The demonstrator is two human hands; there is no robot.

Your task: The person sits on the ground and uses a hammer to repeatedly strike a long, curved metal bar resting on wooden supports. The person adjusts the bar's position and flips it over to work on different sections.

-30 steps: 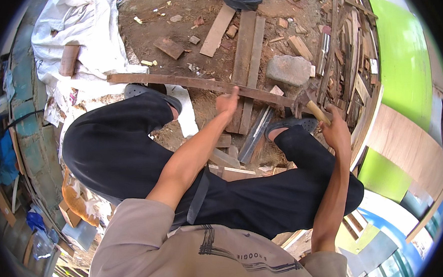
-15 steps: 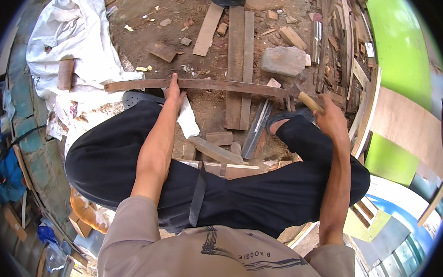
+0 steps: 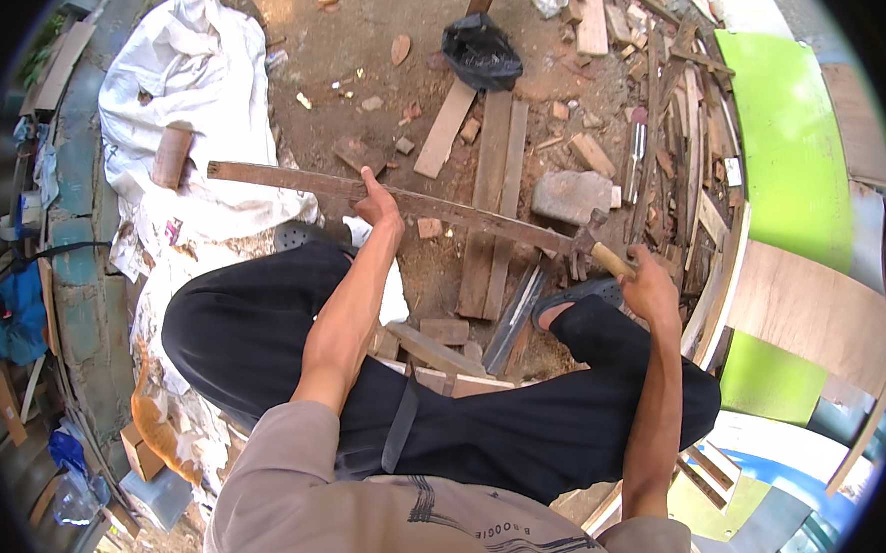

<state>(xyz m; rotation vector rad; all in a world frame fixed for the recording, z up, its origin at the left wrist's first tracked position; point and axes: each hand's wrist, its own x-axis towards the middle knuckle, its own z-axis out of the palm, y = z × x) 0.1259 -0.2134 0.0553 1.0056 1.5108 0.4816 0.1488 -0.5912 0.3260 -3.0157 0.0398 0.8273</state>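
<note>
A long, narrow wooden strip (image 3: 460, 214) stretches across in front of me, its right end lower in the picture than its left. My left hand (image 3: 379, 205) is closed around it left of its middle. In my right hand (image 3: 649, 284) is the wooden handle of a hammer (image 3: 612, 260). The dark hammer head lies right at the strip's right end; whether it hooks a nail there or only touches the wood, I cannot tell. Below that end are my right foot in a grey clog (image 3: 589, 294) and a dark metal-like bar (image 3: 515, 318).
A grey stone block (image 3: 571, 198) sits beyond the hammer. Boards (image 3: 483, 184) and a black plastic bag (image 3: 481, 54) lie on the dirt. Scrap wood (image 3: 691, 133) is heaped along the right. A white sack (image 3: 192, 79) spreads at left, with an orange-and-white cat (image 3: 161, 431) nearer me.
My view has shifted, showing more of the far ground. The strip slants more, its right end lower, and the hammer has moved along with it. Both hands keep their hold.
</note>
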